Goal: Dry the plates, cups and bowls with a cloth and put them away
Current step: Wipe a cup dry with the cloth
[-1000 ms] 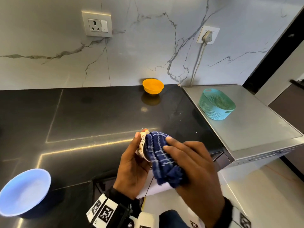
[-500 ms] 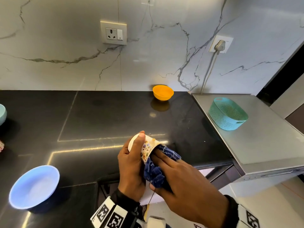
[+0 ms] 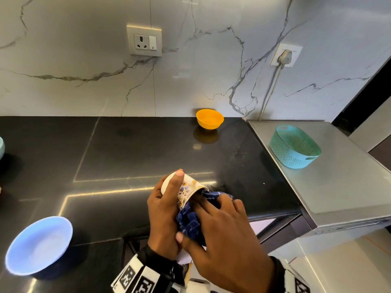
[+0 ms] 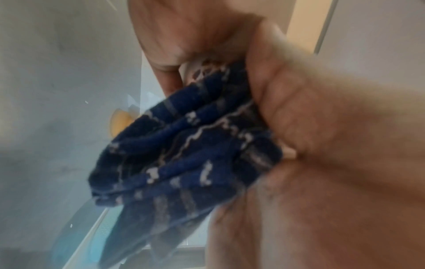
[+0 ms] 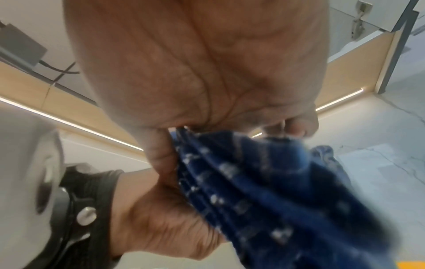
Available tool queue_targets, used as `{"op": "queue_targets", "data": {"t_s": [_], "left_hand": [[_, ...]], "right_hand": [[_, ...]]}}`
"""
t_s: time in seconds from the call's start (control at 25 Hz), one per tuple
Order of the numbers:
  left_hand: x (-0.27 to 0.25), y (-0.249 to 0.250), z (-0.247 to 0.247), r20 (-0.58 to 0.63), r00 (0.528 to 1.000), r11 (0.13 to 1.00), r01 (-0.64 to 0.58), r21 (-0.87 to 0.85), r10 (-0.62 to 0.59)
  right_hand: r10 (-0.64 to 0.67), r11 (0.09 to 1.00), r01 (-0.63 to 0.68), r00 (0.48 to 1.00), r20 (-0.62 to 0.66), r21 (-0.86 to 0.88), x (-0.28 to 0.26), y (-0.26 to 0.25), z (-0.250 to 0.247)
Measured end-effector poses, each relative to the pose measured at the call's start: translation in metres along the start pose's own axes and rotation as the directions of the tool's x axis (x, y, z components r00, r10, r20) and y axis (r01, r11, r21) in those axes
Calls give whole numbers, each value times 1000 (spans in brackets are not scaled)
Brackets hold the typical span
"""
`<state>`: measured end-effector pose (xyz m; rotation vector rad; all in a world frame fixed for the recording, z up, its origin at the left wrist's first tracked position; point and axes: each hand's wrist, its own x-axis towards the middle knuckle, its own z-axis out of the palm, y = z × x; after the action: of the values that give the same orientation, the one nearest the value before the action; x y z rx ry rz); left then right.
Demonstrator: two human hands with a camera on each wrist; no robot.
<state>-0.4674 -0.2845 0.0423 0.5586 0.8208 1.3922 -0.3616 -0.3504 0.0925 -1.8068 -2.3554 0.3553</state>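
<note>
The big black counter (image 3: 131, 149) ran in front of you, and the steel top (image 3: 338, 187) sat at its right end with the green basket (image 3: 295, 150) on it; the blue bowl (image 3: 39, 246) sat near the front left edge, and the orange bowl (image 3: 209, 119) sat far back by the wall; both were well apart from your hands. Your left hand (image 3: 164, 212) was wrapped tight around the flowery cup (image 3: 187, 192), with one finger lying across its white bottom; the cup lay on its side above the front edge of the counter, bottom up and to the left, mouth toward your right hand (image 3: 224, 235). A second before, the blue cloth (image 3: 189, 222) was bunched over the outside of the cup and your right hand lay on top of it; now your right fingers (image 3: 206, 208) had pushed the cloth down into the cup's mouth, and the cup had tipped so its bottom showed. That tells me you had moved on to wiping the inside; I think this cup was nearly dry, but it still had to be put away, and both bowls still sat out on the counter.
</note>
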Motion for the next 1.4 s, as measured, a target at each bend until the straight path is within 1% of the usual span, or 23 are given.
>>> {"op": "queue_targets", "data": {"t_s": [0.08,0.16,0.24,0.28,0.32,0.36,0.4,0.44,0.48,0.52,0.6,0.68,0.76,0.84,0.92,0.96,1.04,1.08,1.12,1.16,1.24,1.32,1.4], "left_hand": [[2,-2,-2,-7,998,997,64,-49,-64],[3,-2,-2,4,996,994,92,-64,-92],[5,0,-3,11,997,995,83,-49,-83],[6,1,-3,3,998,998,57,-16,-57],[7,2,-3,-7,1000,999,27,21,-26],[8,3,-4,-18,1000,999,5,39,-4],[9,4,-4,-21,1000,999,-3,35,3],[11,6,-4,-19,1000,1000,-2,22,3],[13,8,-3,-15,1000,1000,1,11,-1],[16,8,-3,-16,1000,1000,2,4,-2],[18,9,-1,-33,999,1000,-2,11,3],[18,9,2,-54,999,1000,-1,10,2],[18,6,1,-48,999,1000,10,0,-10],[18,3,-1,-56,997,999,47,-4,-47],[17,2,0,-86,993,997,79,-14,-80],[16,3,1,-105,990,996,88,-24,-90],[16,4,3,-136,984,992,106,-69,-115],[16,4,3,-145,982,990,113,-88,-125],[16,3,4,-138,981,988,123,-96,-135],[15,2,5,-123,982,986,134,-95,-145],[14,0,4,-96,984,986,145,-82,-152],[16,0,2,-102,988,991,111,-73,-118],[19,3,0,-104,991,994,76,-75,-84]], "right_hand": [[16,997,-20,998,-59,-69,1,4,0],[-45,994,38,997,-67,-104,5,10,0],[-118,993,118,993,11,31,11,19,-6],[-146,985,140,988,52,105,14,24,-7],[-174,976,164,983,59,140,16,29,-6],[-175,968,165,984,38,187,17,32,-5],[-142,953,137,990,-2,268,18,32,-3],[-95,922,118,992,-80,368,18,31,-1],[-46,882,124,983,-178,455,17,30,3],[-1,842,148,962,-273,518,17,29,8],[80,782,195,911,-405,592,17,28,18],[95,789,249,854,-512,562,19,28,23],[34,857,276,813,-581,436,23,29,29],[20,905,226,824,-567,361,27,30,35],[73,914,144,861,-503,380,26,29,35],[83,917,109,890,-449,385,25,28,33],[53,935,60,951,-304,349,19,22,29],[38,944,45,969,-242,327,17,20,29],[40,946,30,977,-209,321,16,19,30],[64,941,11,976,-210,338,17,18,32],[83,934,25,955,-285,357,20,22,37],[24,943,86,946,-323,322,22,27,37],[-47,956,133,949,-312,263,19,33,30]]}}
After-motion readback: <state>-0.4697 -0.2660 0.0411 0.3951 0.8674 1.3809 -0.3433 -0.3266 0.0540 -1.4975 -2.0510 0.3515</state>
